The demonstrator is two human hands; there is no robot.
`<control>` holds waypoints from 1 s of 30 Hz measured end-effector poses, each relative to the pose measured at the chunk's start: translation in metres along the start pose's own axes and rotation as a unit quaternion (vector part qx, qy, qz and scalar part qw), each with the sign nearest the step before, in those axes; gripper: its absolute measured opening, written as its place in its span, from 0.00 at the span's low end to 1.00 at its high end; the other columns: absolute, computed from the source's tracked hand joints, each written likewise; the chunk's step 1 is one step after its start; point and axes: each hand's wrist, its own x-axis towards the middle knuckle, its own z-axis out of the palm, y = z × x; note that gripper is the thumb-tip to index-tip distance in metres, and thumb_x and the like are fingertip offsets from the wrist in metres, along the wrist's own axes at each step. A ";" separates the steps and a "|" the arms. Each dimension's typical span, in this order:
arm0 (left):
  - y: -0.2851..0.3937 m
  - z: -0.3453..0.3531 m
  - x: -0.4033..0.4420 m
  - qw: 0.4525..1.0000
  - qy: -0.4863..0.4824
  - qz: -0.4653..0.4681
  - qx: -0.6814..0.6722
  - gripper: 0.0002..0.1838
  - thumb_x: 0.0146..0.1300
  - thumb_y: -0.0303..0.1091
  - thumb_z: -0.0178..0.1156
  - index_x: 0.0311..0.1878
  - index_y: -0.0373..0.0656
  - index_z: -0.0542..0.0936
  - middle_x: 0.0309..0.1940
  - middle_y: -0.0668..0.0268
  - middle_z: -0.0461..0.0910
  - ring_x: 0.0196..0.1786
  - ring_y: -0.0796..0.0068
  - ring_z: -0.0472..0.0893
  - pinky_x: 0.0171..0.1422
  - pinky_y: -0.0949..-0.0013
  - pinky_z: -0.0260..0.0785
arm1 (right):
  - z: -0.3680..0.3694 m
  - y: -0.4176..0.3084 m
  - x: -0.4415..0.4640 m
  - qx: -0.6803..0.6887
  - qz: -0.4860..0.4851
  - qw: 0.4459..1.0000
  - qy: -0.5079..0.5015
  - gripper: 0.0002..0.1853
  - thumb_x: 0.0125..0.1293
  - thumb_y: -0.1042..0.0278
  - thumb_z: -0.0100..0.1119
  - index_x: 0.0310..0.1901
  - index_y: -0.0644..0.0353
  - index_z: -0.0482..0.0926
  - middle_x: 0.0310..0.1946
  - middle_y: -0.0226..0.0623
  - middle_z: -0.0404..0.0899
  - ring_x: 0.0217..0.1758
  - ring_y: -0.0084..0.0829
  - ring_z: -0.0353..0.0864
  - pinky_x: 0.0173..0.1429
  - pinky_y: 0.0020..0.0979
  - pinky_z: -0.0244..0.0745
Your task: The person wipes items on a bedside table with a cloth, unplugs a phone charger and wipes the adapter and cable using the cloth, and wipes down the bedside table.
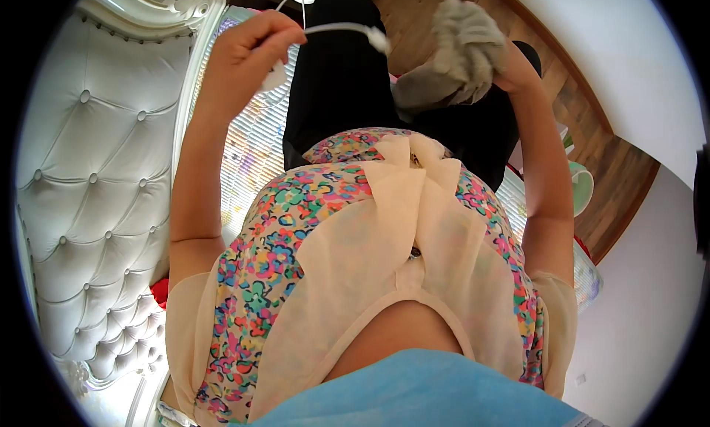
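My left hand (248,65) is closed with a white cable (333,28) pinched between thumb and fingers. One end of the cable sticks out to the right with a white plug (379,41) on it, and a loop rises above the fingers. A small white piece (274,77) shows under the hand; its kind is not clear. On the other side, my right hand (512,68) grips a bunched grey cloth (467,53) over my lap, its fingers largely hidden behind the folds. The cloth is slightly blurred.
I sit on a bed with a striped, shiny mat (255,146). A white tufted headboard (103,175) stands along the left. To the right are a wooden floor (573,109), a pale green bin or cup (582,189) and a white wall (636,65).
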 end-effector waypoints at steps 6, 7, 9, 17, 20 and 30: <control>0.007 0.019 0.003 0.983 0.102 -0.035 -0.148 0.09 0.68 0.33 0.54 0.42 0.40 0.82 0.23 0.74 0.74 0.26 0.89 0.70 0.28 0.83 0.60 | 0.034 0.012 0.007 0.392 -0.041 0.917 0.058 0.28 0.71 0.52 0.48 0.68 0.56 0.59 0.66 0.37 0.64 0.67 0.37 0.65 0.69 0.42 0.64; 0.005 0.024 0.004 0.983 0.101 -0.034 -0.147 0.09 0.68 0.33 0.54 0.42 0.40 0.82 0.23 0.74 0.74 0.26 0.89 0.70 0.28 0.83 0.60 | 0.041 0.014 0.010 0.405 -0.078 0.911 0.001 0.30 0.71 0.48 0.45 0.69 0.55 0.58 0.68 0.38 0.62 0.70 0.38 0.62 0.72 0.44 0.59; 0.001 0.034 0.005 0.980 0.116 -0.059 -0.154 0.08 0.67 0.34 0.56 0.41 0.43 0.83 0.23 0.75 0.76 0.24 0.91 0.71 0.26 0.84 0.59 | 0.076 -0.001 0.022 0.370 0.000 0.918 0.143 0.29 0.69 0.51 0.51 0.67 0.54 0.61 0.65 0.36 0.66 0.68 0.37 0.65 0.70 0.41 0.64; -0.008 0.067 -0.006 0.984 0.172 0.037 -0.018 0.07 0.64 0.32 0.59 0.40 0.40 0.82 0.25 0.72 0.79 0.28 0.87 0.74 0.31 0.80 0.63 | 0.087 0.001 0.035 -0.163 -0.032 0.978 0.129 0.25 0.67 0.61 0.56 0.64 0.56 0.66 0.59 0.35 0.71 0.63 0.36 0.68 0.69 0.39 0.64; -0.004 0.067 -0.005 0.993 0.113 0.000 0.037 0.08 0.65 0.33 0.57 0.42 0.40 0.81 0.29 0.69 0.80 0.32 0.82 0.77 0.36 0.77 0.67 | 0.096 0.008 0.042 0.127 -0.139 0.970 0.151 0.17 0.64 0.76 0.57 0.55 0.61 0.75 0.56 0.34 0.73 0.60 0.31 0.71 0.64 0.30 0.67; 0.002 0.081 0.002 0.996 0.017 -0.060 0.061 0.12 0.62 0.38 0.54 0.35 0.39 0.78 0.26 0.62 0.81 0.30 0.62 0.80 0.35 0.63 0.69 | 0.116 0.004 0.052 -0.099 -0.197 0.944 0.243 0.13 0.63 0.76 0.57 0.49 0.61 0.80 0.48 0.33 0.79 0.51 0.29 0.77 0.58 0.28 0.70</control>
